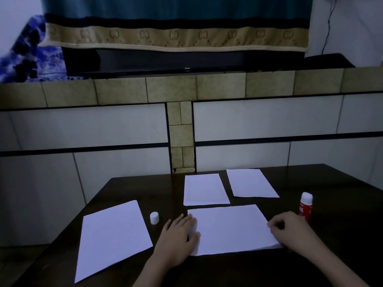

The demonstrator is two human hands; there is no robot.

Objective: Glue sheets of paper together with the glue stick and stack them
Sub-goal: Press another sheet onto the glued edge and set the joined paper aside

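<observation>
Left hand (pixel 178 241), right hand (pixel 294 230) flat on white rectangular sheet (pixel 232 228) — smooth.

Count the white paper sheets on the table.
4: far centre sheet, far right sheet, left sheet, near sheet under both hands; layers may be hidden there.

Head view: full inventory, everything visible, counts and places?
paper sheets: 4, white; near middle sheet under both hands, large sheet at left, two smaller ones behind, middle and right
glue stick: 1, red with white top, upright at right, behind the right hand
cap: 1, white, standing between the left sheet and the left hand
table: 1, dark brown
TV: 1, black, on the tiled ledge, cloth draped over its top
blue fabric: 1, top left
left hand: flat on the near sheet's left edge
right hand: fingers curled at its right edge
</observation>
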